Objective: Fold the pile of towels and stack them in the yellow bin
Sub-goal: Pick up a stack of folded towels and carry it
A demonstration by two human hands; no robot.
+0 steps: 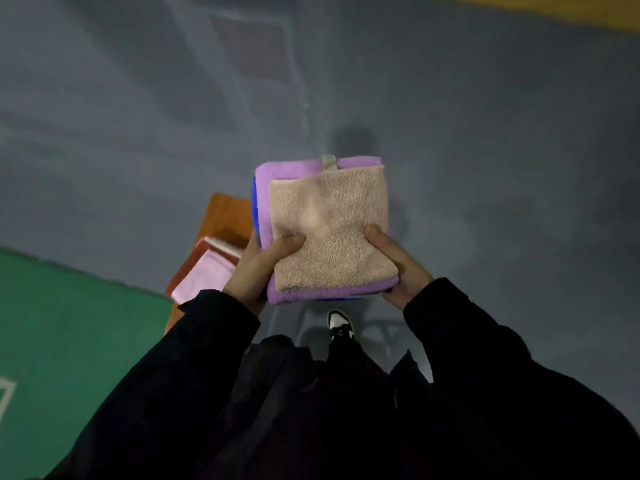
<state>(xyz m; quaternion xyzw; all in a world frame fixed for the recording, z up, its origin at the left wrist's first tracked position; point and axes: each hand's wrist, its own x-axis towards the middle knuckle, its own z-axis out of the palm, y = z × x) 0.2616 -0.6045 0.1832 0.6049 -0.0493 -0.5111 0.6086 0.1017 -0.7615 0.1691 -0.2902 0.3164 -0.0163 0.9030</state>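
I hold a stack of folded towels in front of my body, above the floor. A beige towel [330,230] lies on top, a larger purple towel [298,169] sits under it, and a blue towel [255,206] shows only as a thin edge below. My left hand [258,268] grips the stack's near left corner with the thumb on the beige towel. On the near right corner my right hand [398,268] does the same. The yellow bin is out of sight.
An orange wooden table [227,216] stands low at the left with a folded pink towel [204,275] on a reddish-brown one [187,268]. Grey floor [485,168] spreads ahead, a green floor area [76,334] lies at the left. My shoe [341,323] shows below the stack.
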